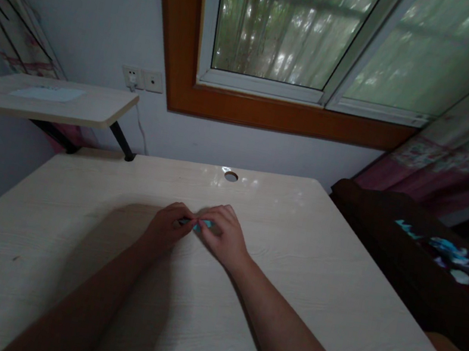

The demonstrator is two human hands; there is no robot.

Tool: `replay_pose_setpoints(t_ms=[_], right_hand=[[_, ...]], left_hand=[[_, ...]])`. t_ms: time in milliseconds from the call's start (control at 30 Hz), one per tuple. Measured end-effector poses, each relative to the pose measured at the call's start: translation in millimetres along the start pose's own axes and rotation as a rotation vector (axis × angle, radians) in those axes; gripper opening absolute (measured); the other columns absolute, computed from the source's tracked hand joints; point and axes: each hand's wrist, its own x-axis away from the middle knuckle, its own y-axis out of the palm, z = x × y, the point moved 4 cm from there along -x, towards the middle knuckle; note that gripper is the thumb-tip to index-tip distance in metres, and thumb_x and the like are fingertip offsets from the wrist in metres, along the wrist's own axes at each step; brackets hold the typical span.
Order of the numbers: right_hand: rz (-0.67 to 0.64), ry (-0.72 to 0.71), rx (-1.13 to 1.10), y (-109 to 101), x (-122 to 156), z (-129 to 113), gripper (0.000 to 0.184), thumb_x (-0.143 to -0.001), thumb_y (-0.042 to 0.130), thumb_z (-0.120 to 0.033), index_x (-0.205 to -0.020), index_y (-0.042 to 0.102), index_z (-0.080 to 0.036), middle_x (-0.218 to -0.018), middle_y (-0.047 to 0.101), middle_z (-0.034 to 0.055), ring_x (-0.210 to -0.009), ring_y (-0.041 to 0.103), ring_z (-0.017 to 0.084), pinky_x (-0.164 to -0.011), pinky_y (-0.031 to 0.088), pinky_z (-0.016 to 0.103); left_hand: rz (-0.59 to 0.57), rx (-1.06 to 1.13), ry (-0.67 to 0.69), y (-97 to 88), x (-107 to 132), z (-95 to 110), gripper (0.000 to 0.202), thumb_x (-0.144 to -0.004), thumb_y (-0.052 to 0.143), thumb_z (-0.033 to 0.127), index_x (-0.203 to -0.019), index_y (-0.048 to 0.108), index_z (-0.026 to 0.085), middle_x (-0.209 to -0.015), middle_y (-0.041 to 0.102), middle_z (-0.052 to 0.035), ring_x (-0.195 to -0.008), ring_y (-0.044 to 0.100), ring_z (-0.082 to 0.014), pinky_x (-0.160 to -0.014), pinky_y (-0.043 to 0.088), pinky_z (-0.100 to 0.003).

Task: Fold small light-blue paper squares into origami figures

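Over the far middle part of the pale wooden table [211,304], my two hands meet at the fingertips. My left hand [167,227] is closed in a pinch, with a small dark bit showing beside its thumb. My right hand [226,237] also pinches, thumb against fingers. Between them shows a small turquoise piece [206,223], thin and mostly covered by the fingers, so its kind is unclear. Both hands appear to hold it, close to the tabletop.
A raised shelf [106,104] on black legs stands at the back left with a paper [49,92] on it. Behind the hands is a cable hole [231,176]. A dark wooden piece of furniture [384,250] with small items stands to the right. A window [287,33] is ahead.
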Motion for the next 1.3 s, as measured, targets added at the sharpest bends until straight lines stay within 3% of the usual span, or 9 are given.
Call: replay_pose_setpoints(t_ms=[267, 433, 567, 633, 767, 867, 1300], right_hand=[[0.059, 0.065, 0.036, -3, -1, 6, 0.006, -0.085, 0.064, -0.017, -0.084, 0.066, -0.023, -0.082, 0.066, 0.0030, -0.083, 0.058, 0.020, -0.079, 0.045, 0.035], [0.252, 0.258, 0.076, -15, 0, 22, 0.007, -0.081, 0.063, -0.017, -0.076, 0.065, -0.021, -0.079, 0.064, 0.0035, -0.082, 0.058, 0.021, -0.077, 0.045, 0.035], [0.370, 0.440, -0.024, -21, 4, 37, 0.008, -0.082, 0.061, -0.021, -0.077, 0.066, -0.020, -0.079, 0.063, 0.0028, -0.076, 0.058, 0.019, -0.072, 0.045, 0.031], [0.335, 0.436, -0.110, -18, 4, 36, 0.012, -0.087, 0.059, -0.026, -0.081, 0.067, -0.020, -0.081, 0.064, 0.0032, -0.078, 0.059, 0.019, -0.072, 0.045, 0.031], [0.119, 0.315, -0.198, -7, 2, 22, 0.014, -0.091, 0.059, -0.031, -0.095, 0.070, -0.022, -0.091, 0.066, 0.0050, -0.086, 0.060, 0.019, -0.078, 0.047, 0.032], [0.033, 0.261, -0.191, -2, 2, 15, 0.013, -0.090, 0.063, -0.034, -0.092, 0.070, -0.022, -0.086, 0.066, 0.0049, -0.084, 0.060, 0.020, -0.077, 0.048, 0.033], [0.018, 0.238, -0.199, -2, 1, 14, 0.013, -0.090, 0.062, -0.030, -0.083, 0.068, -0.021, -0.077, 0.063, 0.0027, -0.077, 0.059, 0.018, -0.072, 0.045, 0.031]], left_hand=[[0.014, -0.015, -0.045, -5.2, -1, 3, 0.015, -0.088, 0.062, 0.028, -0.077, 0.066, 0.019, -0.075, 0.063, -0.0015, -0.073, 0.059, -0.0146, -0.069, 0.045, -0.026], [0.074, 0.042, -0.121, -10.0, -1, -2, 0.015, -0.087, 0.064, 0.029, -0.076, 0.066, 0.019, -0.074, 0.062, -0.0006, -0.070, 0.058, -0.0134, -0.066, 0.045, -0.025], [0.111, 0.091, -0.164, -11.6, -1, -6, 0.017, -0.086, 0.063, 0.032, -0.075, 0.067, 0.019, -0.074, 0.063, -0.0009, -0.070, 0.058, -0.0139, -0.066, 0.045, -0.024], [0.104, 0.107, -0.172, -11.3, -1, -7, 0.018, -0.086, 0.063, 0.034, -0.076, 0.068, 0.019, -0.075, 0.064, -0.0011, -0.071, 0.058, -0.0141, -0.066, 0.046, -0.025], [0.084, 0.122, -0.170, -10.2, -1, -5, 0.018, -0.085, 0.064, 0.035, -0.078, 0.068, 0.020, -0.075, 0.064, -0.0011, -0.070, 0.058, -0.0140, -0.067, 0.047, -0.025], [0.078, 0.131, -0.162, -9.2, -1, -5, 0.019, -0.086, 0.064, 0.036, -0.077, 0.068, 0.020, -0.074, 0.064, -0.0012, -0.070, 0.059, -0.0143, -0.067, 0.047, -0.025], [-0.025, 0.133, -0.177, -6.0, -2, 2, 0.020, -0.087, 0.060, 0.031, -0.073, 0.064, 0.017, -0.071, 0.061, -0.0002, -0.068, 0.056, -0.0135, -0.065, 0.043, -0.024]])
